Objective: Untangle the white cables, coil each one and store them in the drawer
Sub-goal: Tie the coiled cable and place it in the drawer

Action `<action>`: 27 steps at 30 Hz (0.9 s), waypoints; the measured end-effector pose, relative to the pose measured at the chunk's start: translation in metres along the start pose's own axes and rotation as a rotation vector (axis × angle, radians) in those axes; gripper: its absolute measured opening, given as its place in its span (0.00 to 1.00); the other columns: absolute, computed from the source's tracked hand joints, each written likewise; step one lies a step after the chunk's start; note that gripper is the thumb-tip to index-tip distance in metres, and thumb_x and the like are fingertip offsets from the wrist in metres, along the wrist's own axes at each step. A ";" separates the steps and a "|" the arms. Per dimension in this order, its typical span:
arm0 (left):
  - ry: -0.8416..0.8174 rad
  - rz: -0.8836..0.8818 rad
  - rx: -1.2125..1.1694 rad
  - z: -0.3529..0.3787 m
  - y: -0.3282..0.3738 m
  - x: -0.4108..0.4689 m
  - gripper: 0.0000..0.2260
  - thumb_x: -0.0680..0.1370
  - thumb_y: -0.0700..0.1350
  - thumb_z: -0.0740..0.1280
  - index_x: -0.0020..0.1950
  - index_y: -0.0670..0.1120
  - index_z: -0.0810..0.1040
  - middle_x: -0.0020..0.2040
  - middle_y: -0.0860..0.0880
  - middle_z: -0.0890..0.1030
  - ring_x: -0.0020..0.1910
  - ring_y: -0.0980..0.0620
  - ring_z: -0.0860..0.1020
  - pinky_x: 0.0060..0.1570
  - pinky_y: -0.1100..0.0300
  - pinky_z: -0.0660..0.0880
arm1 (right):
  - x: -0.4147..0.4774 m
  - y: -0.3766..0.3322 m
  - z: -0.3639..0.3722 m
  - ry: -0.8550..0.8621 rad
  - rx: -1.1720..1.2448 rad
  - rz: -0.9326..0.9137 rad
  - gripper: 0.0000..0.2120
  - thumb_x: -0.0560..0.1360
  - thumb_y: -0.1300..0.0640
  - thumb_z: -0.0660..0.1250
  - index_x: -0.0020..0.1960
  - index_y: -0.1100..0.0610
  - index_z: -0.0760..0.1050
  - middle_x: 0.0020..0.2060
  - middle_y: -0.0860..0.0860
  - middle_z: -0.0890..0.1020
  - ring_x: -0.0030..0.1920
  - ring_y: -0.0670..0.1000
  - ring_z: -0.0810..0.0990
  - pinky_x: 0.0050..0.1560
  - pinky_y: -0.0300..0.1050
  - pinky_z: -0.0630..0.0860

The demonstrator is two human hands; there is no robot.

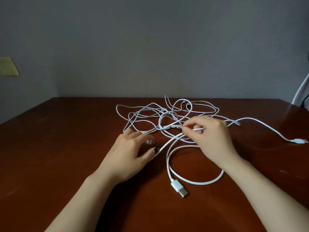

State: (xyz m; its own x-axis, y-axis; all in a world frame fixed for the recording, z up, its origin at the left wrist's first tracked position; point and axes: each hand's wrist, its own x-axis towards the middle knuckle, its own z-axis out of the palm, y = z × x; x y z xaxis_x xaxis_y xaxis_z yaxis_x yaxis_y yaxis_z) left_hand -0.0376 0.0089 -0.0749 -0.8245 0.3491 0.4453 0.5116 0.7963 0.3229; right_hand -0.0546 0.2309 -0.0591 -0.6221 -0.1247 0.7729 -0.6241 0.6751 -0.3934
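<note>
The right hand (209, 136) pinches one strand of the white cables (168, 113), whose tangle lies on the bench (66, 148) just past it at eleven o'clock. The strand slants toward eight o'clock, reaching the thumb of the left hand (132, 153), which is spread wide and holds nothing.

Left grip (132, 154), right grip (213, 138), dark-painted nails (156, 149)

Cable tangle (167, 114) on table (66, 148), near plug (178, 188) before it — side plug (299, 141) at right

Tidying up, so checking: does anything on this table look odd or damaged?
Only the white cables: tangled in a loose heap on the table, one USB plug trailing towards its right edge. No damage shows.
</note>
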 end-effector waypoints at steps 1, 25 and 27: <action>-0.006 0.008 0.045 0.000 -0.001 -0.001 0.15 0.77 0.51 0.64 0.64 0.54 0.73 0.52 0.60 0.74 0.52 0.58 0.65 0.52 0.63 0.63 | 0.000 -0.001 0.000 0.072 0.032 0.018 0.03 0.69 0.60 0.75 0.37 0.58 0.82 0.29 0.38 0.76 0.32 0.37 0.75 0.33 0.24 0.66; 0.017 -0.268 -0.466 0.000 0.014 0.001 0.09 0.77 0.42 0.66 0.45 0.57 0.80 0.44 0.58 0.83 0.44 0.65 0.80 0.48 0.70 0.76 | 0.009 -0.009 -0.005 0.343 0.466 0.424 0.09 0.77 0.56 0.66 0.39 0.48 0.78 0.24 0.40 0.72 0.28 0.43 0.66 0.34 0.42 0.63; 0.002 -0.300 -0.479 0.002 0.011 0.002 0.08 0.79 0.45 0.63 0.46 0.55 0.80 0.43 0.57 0.83 0.44 0.62 0.80 0.49 0.65 0.76 | 0.008 -0.015 -0.005 0.315 0.495 0.379 0.09 0.77 0.57 0.66 0.39 0.49 0.78 0.24 0.40 0.72 0.28 0.42 0.67 0.34 0.40 0.64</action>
State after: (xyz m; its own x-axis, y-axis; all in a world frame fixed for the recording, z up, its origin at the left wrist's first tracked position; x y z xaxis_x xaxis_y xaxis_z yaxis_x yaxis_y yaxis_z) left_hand -0.0336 0.0197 -0.0723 -0.9504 0.1412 0.2771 0.3081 0.5475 0.7780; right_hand -0.0480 0.2228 -0.0444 -0.7195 0.3212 0.6158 -0.5800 0.2099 -0.7871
